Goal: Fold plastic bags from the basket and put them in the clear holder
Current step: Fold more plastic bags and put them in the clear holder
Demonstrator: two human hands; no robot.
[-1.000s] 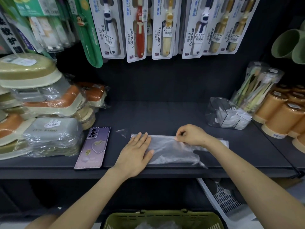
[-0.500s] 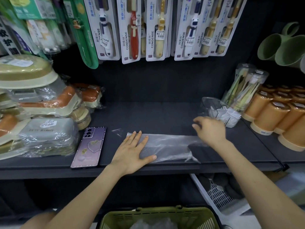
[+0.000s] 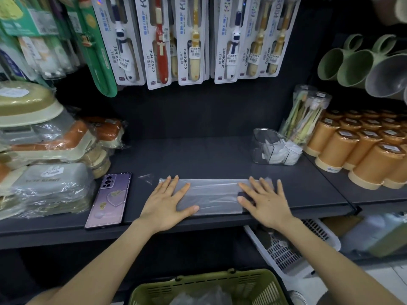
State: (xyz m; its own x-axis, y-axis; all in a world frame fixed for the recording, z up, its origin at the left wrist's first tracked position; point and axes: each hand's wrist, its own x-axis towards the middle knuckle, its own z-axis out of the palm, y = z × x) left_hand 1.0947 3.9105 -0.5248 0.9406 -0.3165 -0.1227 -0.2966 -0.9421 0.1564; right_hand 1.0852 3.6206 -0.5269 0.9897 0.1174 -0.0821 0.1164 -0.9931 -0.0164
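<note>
A clear plastic bag (image 3: 214, 195) lies as a long flat strip near the front edge of the dark shelf (image 3: 198, 157). My left hand (image 3: 167, 202) presses flat on its left end with fingers spread. My right hand (image 3: 265, 201) lies flat on its right end, fingers straight. The clear holder (image 3: 272, 147) stands at the back right of the shelf with several folded bags inside. Below, the green basket (image 3: 209, 287) shows crumpled plastic bags in it.
A purple phone (image 3: 110, 199) lies left of the bag. Wrapped soap boxes (image 3: 46, 150) pile up at the left. Orange cups (image 3: 361, 150) and a tube of toothbrushes (image 3: 305, 113) stand at the right. Toothbrush packs (image 3: 189, 40) hang above. A white crate (image 3: 290, 247) sits below the shelf.
My right hand went out toward the holder, then came back and laid flat on the bag's right end. The bag is now a neater, flatter strip. The left hand stayed pressing.
</note>
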